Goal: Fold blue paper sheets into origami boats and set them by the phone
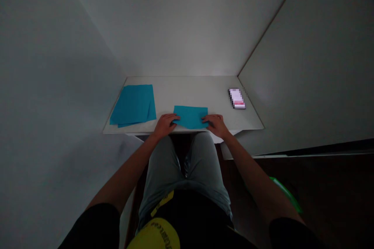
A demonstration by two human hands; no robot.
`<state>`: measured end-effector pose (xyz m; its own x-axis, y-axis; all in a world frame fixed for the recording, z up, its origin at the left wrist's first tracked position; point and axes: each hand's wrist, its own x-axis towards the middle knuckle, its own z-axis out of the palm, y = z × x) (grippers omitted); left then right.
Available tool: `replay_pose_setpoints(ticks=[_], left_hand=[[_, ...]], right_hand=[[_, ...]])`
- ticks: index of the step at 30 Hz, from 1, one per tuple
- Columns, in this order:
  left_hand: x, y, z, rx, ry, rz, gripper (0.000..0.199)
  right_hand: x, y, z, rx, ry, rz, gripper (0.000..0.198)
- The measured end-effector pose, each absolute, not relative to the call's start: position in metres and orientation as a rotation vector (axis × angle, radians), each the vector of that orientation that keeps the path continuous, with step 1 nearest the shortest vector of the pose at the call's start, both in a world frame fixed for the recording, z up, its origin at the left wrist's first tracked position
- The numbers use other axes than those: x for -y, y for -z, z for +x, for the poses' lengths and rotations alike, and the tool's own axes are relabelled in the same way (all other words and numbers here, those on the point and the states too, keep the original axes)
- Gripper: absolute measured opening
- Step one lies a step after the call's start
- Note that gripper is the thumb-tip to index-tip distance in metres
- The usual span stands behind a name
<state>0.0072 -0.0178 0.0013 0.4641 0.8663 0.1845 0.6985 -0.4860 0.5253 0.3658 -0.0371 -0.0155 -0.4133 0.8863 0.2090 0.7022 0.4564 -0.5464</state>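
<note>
Blue sheet [190,117] lying near the front edge of the white table [189,90]. Left hand [166,124] and right hand [216,123] touching its opposite ends; pinching or just pressing, cannot tell. Even pressure would be keeping edges square. Blue stack [133,105] sitting left, phone [237,99] lying right.
</note>
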Motion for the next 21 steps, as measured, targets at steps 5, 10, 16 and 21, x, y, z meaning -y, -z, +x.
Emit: replay_pose_setpoints(ticks=[5,10,16,21], left_hand=[[-0.002,-0.001,0.030,-1.501,-0.756,2.165,0.036],[-0.003,0.001,0.062,-1.833,-0.870,2.069,0.060],[0.001,-0.001,0.071,-1.654,-0.643,2.289,0.030],[0.004,-0.001,0.072,-1.464,-0.607,2.428,0.045]], right_hand=[[0.012,0.020,0.354,1.967,-0.539,-1.534,0.052],[0.002,0.022,0.336,1.954,-0.325,-1.655,0.072],[0.009,0.014,0.332,2.161,-0.250,-1.573,0.036],[0.014,0.005,0.329,2.225,-0.225,-1.509,0.028]])
